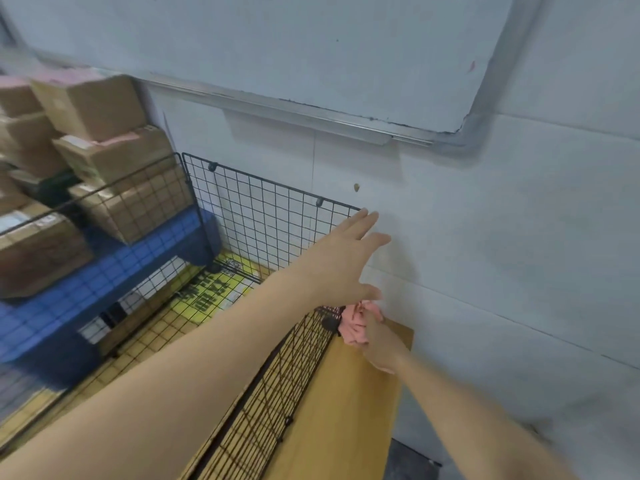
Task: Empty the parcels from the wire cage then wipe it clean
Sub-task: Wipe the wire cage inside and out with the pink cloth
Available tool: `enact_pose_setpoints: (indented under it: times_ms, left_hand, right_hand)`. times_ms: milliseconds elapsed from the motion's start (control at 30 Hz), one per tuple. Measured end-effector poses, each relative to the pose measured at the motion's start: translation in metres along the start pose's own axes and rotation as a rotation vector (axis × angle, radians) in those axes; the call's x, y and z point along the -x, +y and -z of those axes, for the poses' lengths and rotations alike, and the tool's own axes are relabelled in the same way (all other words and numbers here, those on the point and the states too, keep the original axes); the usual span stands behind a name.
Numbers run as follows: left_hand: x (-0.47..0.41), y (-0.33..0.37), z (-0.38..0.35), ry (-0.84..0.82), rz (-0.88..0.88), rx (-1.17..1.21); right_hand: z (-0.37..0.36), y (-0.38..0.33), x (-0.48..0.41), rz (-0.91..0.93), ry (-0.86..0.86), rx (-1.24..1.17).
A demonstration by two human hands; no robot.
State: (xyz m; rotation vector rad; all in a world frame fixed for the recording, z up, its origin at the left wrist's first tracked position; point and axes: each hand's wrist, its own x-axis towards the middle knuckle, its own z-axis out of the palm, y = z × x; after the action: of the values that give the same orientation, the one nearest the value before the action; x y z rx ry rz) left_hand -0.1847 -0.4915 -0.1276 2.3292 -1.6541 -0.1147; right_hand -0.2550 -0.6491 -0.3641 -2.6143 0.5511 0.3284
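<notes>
A black wire cage [263,209] stands against the pale wall, seen from above, with yellow flooring and printed sheets visible through its mesh bottom. My left hand [346,258] reaches over the cage's back right corner, fingers spread flat toward the wall, holding nothing. My right hand [381,344] is closed on a pink cloth [356,327] pressed against the top corner of the cage's right panel. Cardboard parcels [93,109] are stacked on the left, outside the cage, on a blue platform [114,271].
A wooden board or tabletop [349,403] runs along the cage's right side. A framed whiteboard [311,53] hangs on the wall above. A second wire panel [121,199] fences the parcel stack on the left.
</notes>
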Motion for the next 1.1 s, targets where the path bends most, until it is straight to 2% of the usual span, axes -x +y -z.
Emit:
enact_pose_setpoints:
  times_ms: [100,200,300,400,533,667,833,1100]
  left_hand:
    - [-0.001,-0.001,-0.001,0.009,0.004,-0.004]
    - [-0.001,-0.001,-0.001,0.029,0.005,-0.013]
    - [-0.002,-0.001,-0.001,0.045,0.01,-0.021]
    - [0.001,-0.001,-0.002,0.044,0.011,-0.017]
    - [0.003,0.0,0.001,0.011,0.026,-0.064]
    - [0.004,0.005,0.006,-0.019,0.046,-0.079]
    - [0.011,0.011,0.024,-0.017,0.063,-0.072]
    - [0.052,-0.011,0.089,0.039,-0.012,-0.115]
  right_hand:
    - [-0.004,0.007,-0.01,-0.033,0.073,-0.031]
    - [0.035,-0.04,0.025,-0.039,0.196,-0.115]
    - [0.051,-0.047,0.038,-0.073,0.412,-0.14]
    - [0.064,-0.044,0.052,-0.104,0.469,-0.289]
    - [0.101,-0.047,0.078,-0.069,0.625,-0.374]
    - [0.152,-0.064,0.111,-0.021,0.804,-0.572]
    - [0.213,-0.102,0.147,0.081,0.944,-0.58]
    - [0.26,-0.188,0.201,0.243,1.136,-0.542]
